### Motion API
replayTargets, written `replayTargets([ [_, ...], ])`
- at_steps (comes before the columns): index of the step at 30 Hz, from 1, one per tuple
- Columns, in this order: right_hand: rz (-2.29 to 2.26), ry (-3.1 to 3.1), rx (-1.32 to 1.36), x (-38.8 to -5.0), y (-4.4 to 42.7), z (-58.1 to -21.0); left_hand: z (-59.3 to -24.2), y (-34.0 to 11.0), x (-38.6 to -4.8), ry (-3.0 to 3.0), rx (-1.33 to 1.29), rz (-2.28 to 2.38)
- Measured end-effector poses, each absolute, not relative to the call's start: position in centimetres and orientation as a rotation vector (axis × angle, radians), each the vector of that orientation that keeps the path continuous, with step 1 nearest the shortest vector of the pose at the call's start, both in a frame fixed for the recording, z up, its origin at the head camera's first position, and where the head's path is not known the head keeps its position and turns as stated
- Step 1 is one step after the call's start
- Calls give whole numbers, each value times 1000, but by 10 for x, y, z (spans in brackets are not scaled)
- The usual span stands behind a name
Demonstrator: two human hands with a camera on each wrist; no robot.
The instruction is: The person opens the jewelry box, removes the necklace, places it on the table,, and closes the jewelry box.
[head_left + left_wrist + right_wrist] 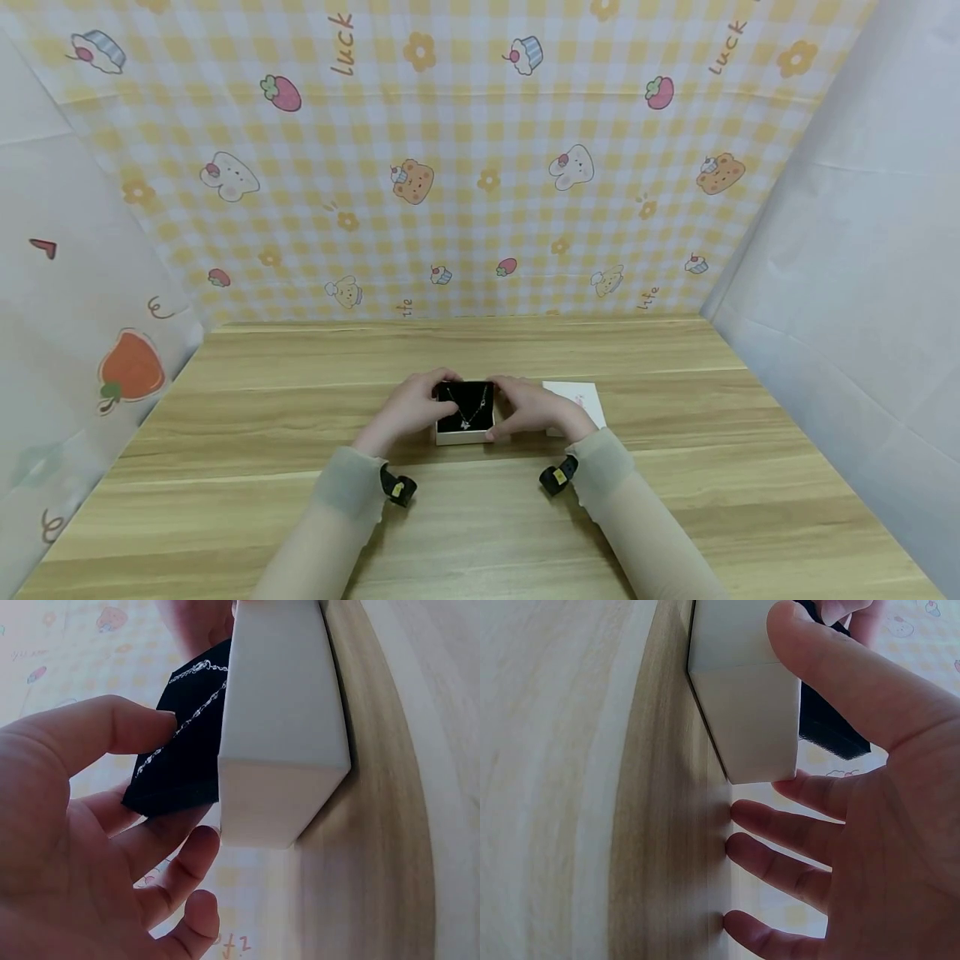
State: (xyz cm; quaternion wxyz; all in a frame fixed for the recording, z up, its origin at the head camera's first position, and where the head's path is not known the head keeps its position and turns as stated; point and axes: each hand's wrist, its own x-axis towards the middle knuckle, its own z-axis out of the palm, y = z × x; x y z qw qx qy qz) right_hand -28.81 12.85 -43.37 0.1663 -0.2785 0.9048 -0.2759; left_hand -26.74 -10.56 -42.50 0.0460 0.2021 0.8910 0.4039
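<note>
A small white box stands on the table, holding a black pad with a silver chain necklace on it. The left wrist view shows the black pad tilted partly out of the white box. My left hand pinches the pad between thumb on its face and fingers behind. My right hand steadies the white box, thumb at its near edge and index finger at its far side, the other fingers spread beside it.
A white lid with faint pink print lies on the wooden table, partly under my right wrist in the head view. A yellow checked cloth hangs behind the table, and pale cloth walls stand at both sides.
</note>
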Motion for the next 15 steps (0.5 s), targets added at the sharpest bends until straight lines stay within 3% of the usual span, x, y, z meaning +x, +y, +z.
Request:
replayTargets([
  [15,-781,2582,-803,-290,129,-435,-425,-109,-265,2719,633,1232],
])
